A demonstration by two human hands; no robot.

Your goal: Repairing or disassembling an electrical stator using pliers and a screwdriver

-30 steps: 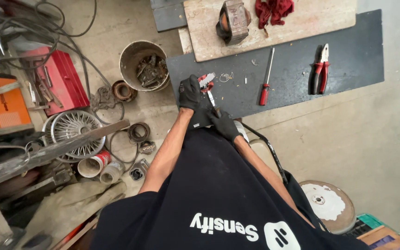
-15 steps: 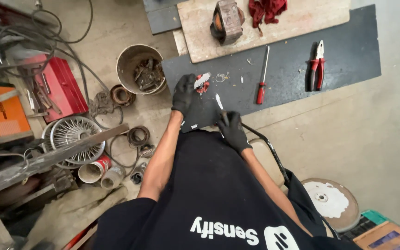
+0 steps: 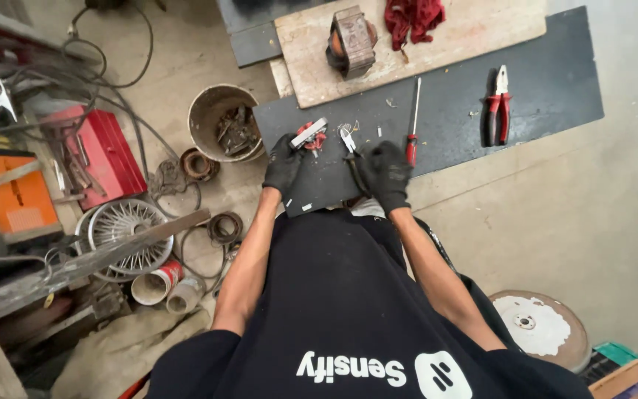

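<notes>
Near frame centre, gloved left hand (image 3: 283, 164) gripping small red-grey part (image 3: 309, 136), right hand (image 3: 388, 174) closed around dark-handled pliers (image 3: 351, 154), on black board (image 3: 533, 77).

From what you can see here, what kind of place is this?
Probably a small repair workshop. Hand tools lie on the dark board: red-handled pliers and a screwdriver. A red toolbox and a bucket of metal scrap stand on the concrete floor.

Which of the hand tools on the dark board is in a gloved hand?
The small pliers in the right hand. The red-handled screwdriver and the red pliers lie untouched further right.
</notes>
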